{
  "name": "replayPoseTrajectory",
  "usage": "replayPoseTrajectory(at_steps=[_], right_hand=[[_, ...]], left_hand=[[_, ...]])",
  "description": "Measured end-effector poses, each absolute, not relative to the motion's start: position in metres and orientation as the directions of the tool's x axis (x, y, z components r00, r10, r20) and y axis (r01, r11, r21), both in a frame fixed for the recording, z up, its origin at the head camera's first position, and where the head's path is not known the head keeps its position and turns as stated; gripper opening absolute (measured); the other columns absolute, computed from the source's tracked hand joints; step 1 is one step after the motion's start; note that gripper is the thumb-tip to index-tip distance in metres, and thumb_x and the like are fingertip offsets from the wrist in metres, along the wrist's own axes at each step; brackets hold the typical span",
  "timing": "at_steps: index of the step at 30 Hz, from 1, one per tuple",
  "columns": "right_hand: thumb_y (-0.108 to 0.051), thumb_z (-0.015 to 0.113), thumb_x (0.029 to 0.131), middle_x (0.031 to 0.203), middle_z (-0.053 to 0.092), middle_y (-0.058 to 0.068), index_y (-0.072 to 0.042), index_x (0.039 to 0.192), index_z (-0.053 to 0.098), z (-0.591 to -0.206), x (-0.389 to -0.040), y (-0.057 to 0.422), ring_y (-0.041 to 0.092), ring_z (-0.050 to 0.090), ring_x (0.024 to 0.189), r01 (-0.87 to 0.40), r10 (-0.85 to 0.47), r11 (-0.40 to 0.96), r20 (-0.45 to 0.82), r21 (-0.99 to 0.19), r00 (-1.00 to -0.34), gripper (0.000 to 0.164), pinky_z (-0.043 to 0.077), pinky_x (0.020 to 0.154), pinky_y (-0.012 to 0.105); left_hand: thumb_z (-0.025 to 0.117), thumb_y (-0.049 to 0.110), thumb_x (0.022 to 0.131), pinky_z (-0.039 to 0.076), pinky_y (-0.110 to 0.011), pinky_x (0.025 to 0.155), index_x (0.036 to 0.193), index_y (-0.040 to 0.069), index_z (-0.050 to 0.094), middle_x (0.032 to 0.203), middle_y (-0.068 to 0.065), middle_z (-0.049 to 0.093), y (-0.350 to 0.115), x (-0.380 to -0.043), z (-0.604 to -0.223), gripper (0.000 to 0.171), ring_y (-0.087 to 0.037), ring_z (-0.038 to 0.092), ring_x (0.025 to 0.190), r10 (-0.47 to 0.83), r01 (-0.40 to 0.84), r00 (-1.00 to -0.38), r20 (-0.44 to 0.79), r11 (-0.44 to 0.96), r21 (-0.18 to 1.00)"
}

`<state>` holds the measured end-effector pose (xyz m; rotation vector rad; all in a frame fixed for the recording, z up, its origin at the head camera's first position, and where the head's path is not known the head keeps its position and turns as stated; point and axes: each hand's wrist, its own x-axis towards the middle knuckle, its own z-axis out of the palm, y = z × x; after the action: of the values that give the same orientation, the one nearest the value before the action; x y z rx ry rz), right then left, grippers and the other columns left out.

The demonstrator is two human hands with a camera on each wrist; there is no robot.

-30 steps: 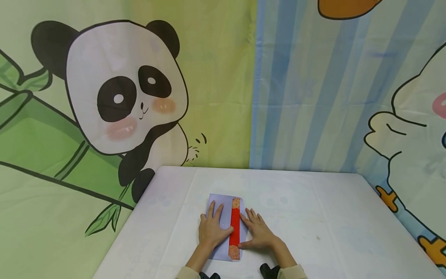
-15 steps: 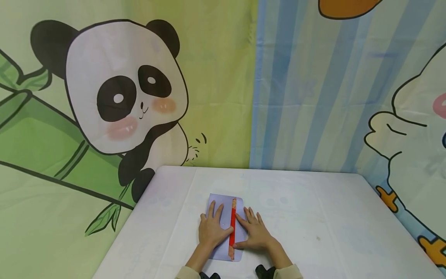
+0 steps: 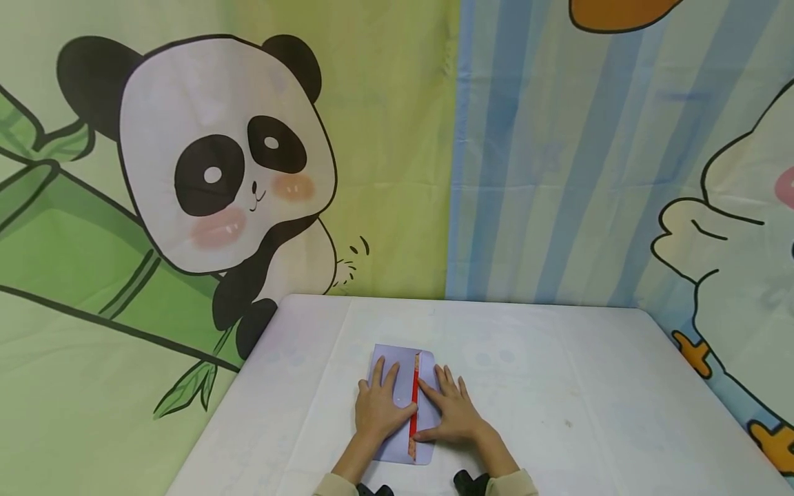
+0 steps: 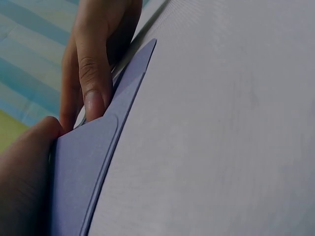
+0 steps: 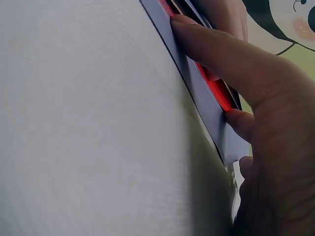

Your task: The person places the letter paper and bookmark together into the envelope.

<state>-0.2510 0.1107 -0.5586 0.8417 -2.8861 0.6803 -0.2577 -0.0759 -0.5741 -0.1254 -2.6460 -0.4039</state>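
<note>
A lavender folded card or cover lies flat on the table, its left panel and right panel framing a thin red strip with patterned gold-orange ends. My left hand rests on the left panel with fingers spread, its thumb tip reaching the strip. On the right panel lies my right hand, thumb and index finger stretched to the panel's inner edge. In the right wrist view, those two fingertips touch the lavender edge along the red. Most of the red piece is hidden beneath the panels.
The white table spreads around the card. A panda-printed curtain and a blue striped one hang behind it. Black wrist devices show near both cuffs.
My right hand has shifted slightly left with the right panel's inner edge, and the red strip has narrowed from a broad band to a thin line. The left hand has stayed in place.
</note>
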Motion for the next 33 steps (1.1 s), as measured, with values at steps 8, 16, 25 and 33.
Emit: replayPoseTrajectory(at_steps=[8,16,25,33], right_hand=[[-0.067,0.062,0.061,0.146,0.016,0.022,-0.014,0.138,0.036,-0.5594,-0.2475,0.1058,0.041,0.009,0.133,-0.543,-0.496,0.749,0.222,-0.38,-0.839,0.097,0.008,0.1,0.06],[-0.07,0.06,0.06,0.145,0.019,0.023,-0.013,0.137,0.037,-0.563,-0.2479,0.1039,0.042,0.012,0.133,-0.555,-0.499,0.759,0.243,-0.341,-0.831,0.099,0.011,0.1,0.06],[-0.073,0.058,0.059,0.145,0.02,0.022,-0.016,0.139,0.035,-0.565,-0.2488,0.1038,0.041,0.012,0.133,-0.552,-0.493,0.756,0.249,-0.352,-0.834,0.1,0.008,0.1,0.06],[-0.075,0.057,0.058,0.145,0.021,0.02,-0.017,0.138,0.036,-0.5667,-0.2492,0.1029,0.039,0.012,0.134,-0.548,-0.487,0.772,0.254,-0.323,-0.835,0.101,0.008,0.101,0.059]], left_hand=[[0.062,0.066,0.056,0.036,-0.031,0.059,0.13,0.025,0.048,0.142,-0.005,0.033,-0.0754,-0.258,-0.5735,0.086,-0.029,0.044,0.077,0.018,0.155,-0.892,0.453,0.951,0.268],[0.061,0.065,0.055,0.036,-0.03,0.058,0.13,0.027,0.046,0.143,-0.005,0.032,-0.0759,-0.2572,-0.5728,0.086,-0.029,0.044,0.078,0.022,0.153,-0.902,0.43,0.951,0.271],[0.063,0.063,0.055,0.038,-0.032,0.058,0.129,0.025,0.048,0.142,-0.006,0.034,-0.0752,-0.2564,-0.5707,0.084,-0.031,0.045,0.078,0.035,0.169,-0.892,0.451,0.95,0.262],[0.063,0.062,0.055,0.039,-0.033,0.057,0.127,0.025,0.051,0.141,-0.006,0.035,-0.0756,-0.2569,-0.5719,0.082,-0.032,0.046,0.079,0.037,0.179,-0.887,0.461,0.946,0.269]])
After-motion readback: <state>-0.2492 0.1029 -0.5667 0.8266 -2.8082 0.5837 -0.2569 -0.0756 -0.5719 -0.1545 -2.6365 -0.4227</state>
